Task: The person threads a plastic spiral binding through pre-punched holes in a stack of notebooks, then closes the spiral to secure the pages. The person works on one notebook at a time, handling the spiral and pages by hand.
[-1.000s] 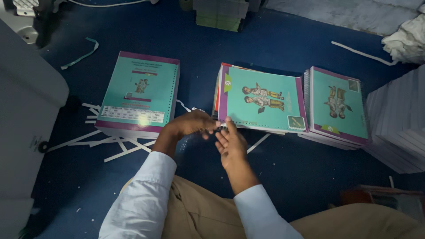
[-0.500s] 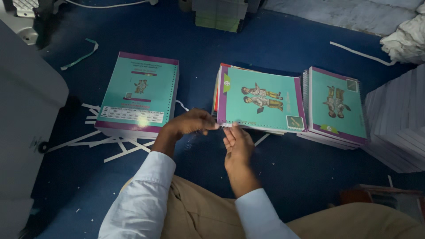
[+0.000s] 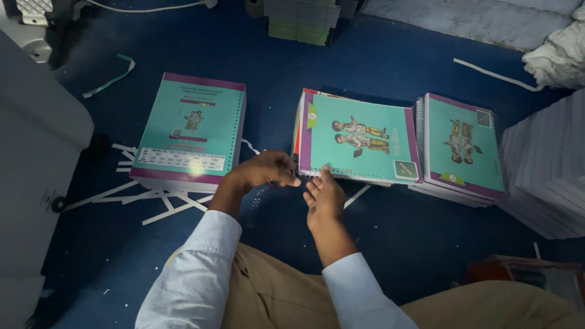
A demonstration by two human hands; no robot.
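Hands [image 3: 298, 183] now touch middle booklet's [image 3: 359, 143] edge.

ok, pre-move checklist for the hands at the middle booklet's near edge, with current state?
1. Left hand at the near left corner of the middle booklet: ok, fingers pinched right by the corner.
2. Right hand at the near edge: ok, fingertips touch the punched edge.
3. Spiral coil within reach: ok, it lies on the blue floor below the left hand.
4. Coil threaded into the holes: cannot tell, the hands cover that spot.
5. Middle booklet's stack squared: not ok, lower sheets stick out on the left side.
6. Floor around the hands free of scraps: not ok, white paper strips lie left of the hands.
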